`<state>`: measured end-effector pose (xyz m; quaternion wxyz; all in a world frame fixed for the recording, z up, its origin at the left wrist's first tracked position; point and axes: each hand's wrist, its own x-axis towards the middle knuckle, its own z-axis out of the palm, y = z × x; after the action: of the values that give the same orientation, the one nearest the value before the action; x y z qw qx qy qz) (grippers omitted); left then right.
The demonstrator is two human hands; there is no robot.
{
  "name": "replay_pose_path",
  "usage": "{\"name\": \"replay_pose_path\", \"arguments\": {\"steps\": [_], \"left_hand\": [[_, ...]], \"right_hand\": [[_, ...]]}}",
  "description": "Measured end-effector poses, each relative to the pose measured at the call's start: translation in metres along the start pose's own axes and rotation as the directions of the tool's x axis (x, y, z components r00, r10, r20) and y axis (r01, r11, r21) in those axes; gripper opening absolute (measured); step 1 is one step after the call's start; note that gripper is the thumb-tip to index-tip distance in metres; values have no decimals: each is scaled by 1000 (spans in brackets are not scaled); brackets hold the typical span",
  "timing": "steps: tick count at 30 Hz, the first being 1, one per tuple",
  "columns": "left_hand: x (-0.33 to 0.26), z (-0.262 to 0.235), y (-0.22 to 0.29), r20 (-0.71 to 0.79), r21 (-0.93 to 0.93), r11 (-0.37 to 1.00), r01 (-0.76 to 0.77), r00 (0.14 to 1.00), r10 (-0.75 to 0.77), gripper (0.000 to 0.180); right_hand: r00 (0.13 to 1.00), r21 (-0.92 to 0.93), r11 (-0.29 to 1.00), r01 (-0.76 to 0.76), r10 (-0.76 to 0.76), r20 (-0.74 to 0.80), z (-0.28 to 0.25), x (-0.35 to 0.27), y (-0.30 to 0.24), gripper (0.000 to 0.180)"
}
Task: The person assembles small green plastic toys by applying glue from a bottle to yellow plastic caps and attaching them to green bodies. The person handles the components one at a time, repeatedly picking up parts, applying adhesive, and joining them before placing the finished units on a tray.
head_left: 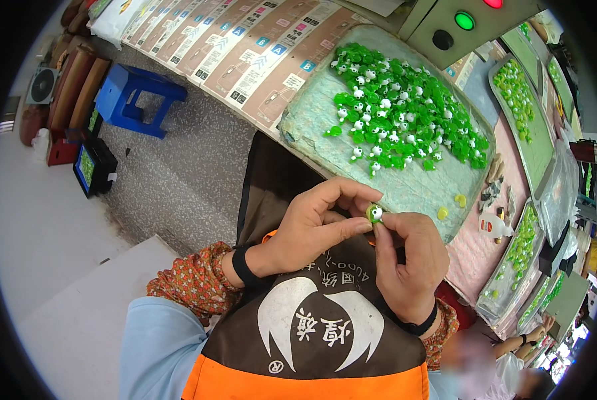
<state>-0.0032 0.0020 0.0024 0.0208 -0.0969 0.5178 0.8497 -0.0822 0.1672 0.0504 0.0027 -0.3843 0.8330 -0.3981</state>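
Note:
Between the fingertips of both hands sits a small green-and-white plastic toy piece (pixel 376 214) with dark spots and a yellowish rim at its left. My left hand (pixel 312 223) pinches it from the left with thumb and forefinger. From the right, the thumb and bent forefinger of my right hand (pixel 412 257) press on the same piece. Just beyond the hands lies a large pale tray (pixel 298 120), and a heap of similar green-and-white pieces (pixel 405 100) fills its far part. Two yellow pieces (pixel 443 213) lie apart near its right edge.
A box with green and red lights (pixel 464 21) stands behind the tray. To its right are a white glue bottle (pixel 495 225) and another tray of green pieces (pixel 517 257). A blue stool (pixel 135 100) stands on the floor at left. Another person's arm (pixel 525 339) shows at lower right.

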Motion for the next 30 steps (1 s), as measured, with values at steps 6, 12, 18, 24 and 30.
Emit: {"name": "replay_pose_path", "arguments": {"steps": [6,12,18,24,30], "left_hand": [[1,1,-5,-35,-40,997,-59,998,58,32],[0,1,-7,-51,16,996,-85,995,85,31],[1,2,-8,-57,43,994,-100,993,102,29],[1,2,-4,-53,166,978,-122,990,133,28],[0,4,-1,-62,188,971,-145,985,159,28]], "right_hand": [[1000,-16,1000,8,-7,11,0,0,-1,25],[997,-80,994,76,-76,8,1,1,-1,27],[996,-87,992,88,-87,12,0,1,-1,29],[998,-114,991,64,-61,34,-2,0,-4,30],[999,-65,997,39,-37,30,-3,0,-3,29]]}}
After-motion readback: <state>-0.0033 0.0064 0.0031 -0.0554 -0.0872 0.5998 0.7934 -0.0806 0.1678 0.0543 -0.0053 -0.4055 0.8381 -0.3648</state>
